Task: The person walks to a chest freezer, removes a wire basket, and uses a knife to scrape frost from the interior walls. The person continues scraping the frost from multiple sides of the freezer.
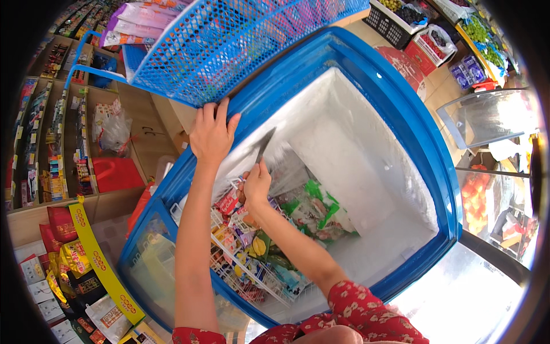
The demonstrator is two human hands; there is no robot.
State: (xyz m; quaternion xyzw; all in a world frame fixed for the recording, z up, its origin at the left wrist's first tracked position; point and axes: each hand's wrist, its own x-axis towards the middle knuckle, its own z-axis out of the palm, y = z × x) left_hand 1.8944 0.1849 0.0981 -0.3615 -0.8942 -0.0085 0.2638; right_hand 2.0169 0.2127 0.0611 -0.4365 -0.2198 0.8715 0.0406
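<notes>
My left hand (213,131) rests with spread fingers on the blue rim of a chest freezer (258,92), just below a blue mesh plastic basket (206,56). Inside the freezer, my right hand (257,182) is closed around the handle of a knife (266,142), its blade pointing up beside the frosted inner wall (240,165). Below that hand, a white wire basket (258,279) holds packaged frozen treats (259,247). Clear plastic bags with green print (322,208) lie on the freezer floor next to it.
Shelves of small packaged goods (56,129) stand at the left, with a red box (118,174) on one. A yellow-edged display of pouches (107,262) is at lower left. Fruit crates (389,26) and a red carton (429,49) stand at upper right. A sliding freezer lid (150,253) covers the near-left end.
</notes>
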